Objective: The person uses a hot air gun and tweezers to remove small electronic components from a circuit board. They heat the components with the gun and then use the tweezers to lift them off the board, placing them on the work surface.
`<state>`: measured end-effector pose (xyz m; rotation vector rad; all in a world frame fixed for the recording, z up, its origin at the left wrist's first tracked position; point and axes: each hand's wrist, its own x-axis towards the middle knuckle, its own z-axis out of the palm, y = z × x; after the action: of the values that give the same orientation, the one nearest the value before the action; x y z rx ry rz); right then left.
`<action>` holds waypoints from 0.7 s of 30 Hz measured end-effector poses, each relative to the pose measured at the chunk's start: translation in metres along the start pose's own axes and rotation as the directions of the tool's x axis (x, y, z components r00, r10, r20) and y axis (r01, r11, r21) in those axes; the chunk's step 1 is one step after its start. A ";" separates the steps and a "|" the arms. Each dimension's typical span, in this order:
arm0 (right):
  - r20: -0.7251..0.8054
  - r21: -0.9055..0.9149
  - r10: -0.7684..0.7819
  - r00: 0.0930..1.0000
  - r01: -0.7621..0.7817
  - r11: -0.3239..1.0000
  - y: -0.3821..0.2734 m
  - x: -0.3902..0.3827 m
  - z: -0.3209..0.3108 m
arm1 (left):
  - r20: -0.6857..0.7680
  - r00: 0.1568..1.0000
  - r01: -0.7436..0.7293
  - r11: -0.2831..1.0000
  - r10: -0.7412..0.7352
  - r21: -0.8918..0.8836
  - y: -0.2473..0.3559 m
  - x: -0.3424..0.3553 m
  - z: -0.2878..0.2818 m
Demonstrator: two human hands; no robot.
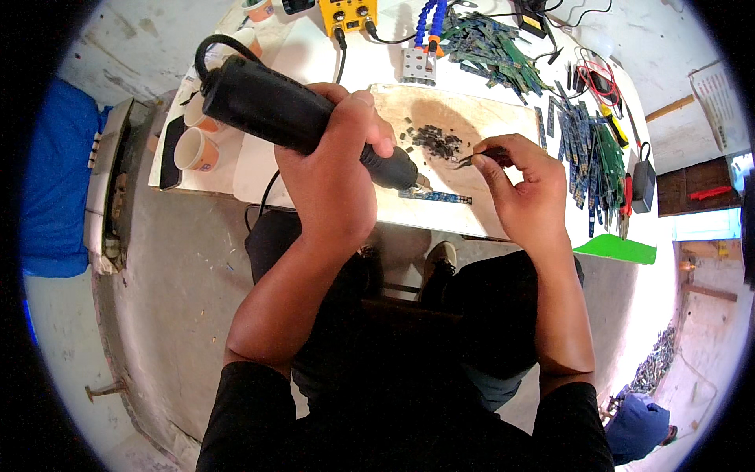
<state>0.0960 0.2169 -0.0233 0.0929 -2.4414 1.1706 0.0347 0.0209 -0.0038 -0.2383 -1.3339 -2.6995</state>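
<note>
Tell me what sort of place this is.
Probably a small electronics workshop: heaps of narrow circuit boards, a yellow box with cables plugged in, and a black hot-air-style tool in the left hand.

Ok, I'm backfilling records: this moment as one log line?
left hand: grips black hot-air gun | right hand: holds dark tweezers | nozzle: at blue circuit-board strip

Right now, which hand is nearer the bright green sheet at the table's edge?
Right. The right hand is left of the green sheet, holding dark tweezers; the left hand is much farther left, gripping a black handheld tool.
</note>
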 end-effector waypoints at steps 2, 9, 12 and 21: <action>0.031 -0.008 0.018 0.999 -0.018 1.000 -0.003 -0.003 -0.007 | 0.008 1.000 -0.002 1.000 0.002 -0.014 -0.001 -0.001 0.001; 0.100 0.004 0.009 0.995 -0.009 1.000 0.006 -0.026 -0.013 | 0.040 0.999 0.011 0.995 -0.008 -0.095 -0.008 -0.006 0.003; 0.123 0.027 0.005 0.992 -0.009 1.000 0.004 -0.025 -0.011 | 0.024 0.999 0.040 0.999 -0.040 0.034 -0.008 -0.010 0.009; 0.141 -0.001 0.035 0.989 -0.035 0.999 0.009 -0.026 -0.013 | 0.073 0.997 0.040 0.997 -0.035 -0.067 -0.018 -0.011 0.003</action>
<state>0.1222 0.2287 -0.0333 0.1379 -2.5743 1.2191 0.0423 0.0349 -0.0183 -0.3224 -1.2783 -2.7958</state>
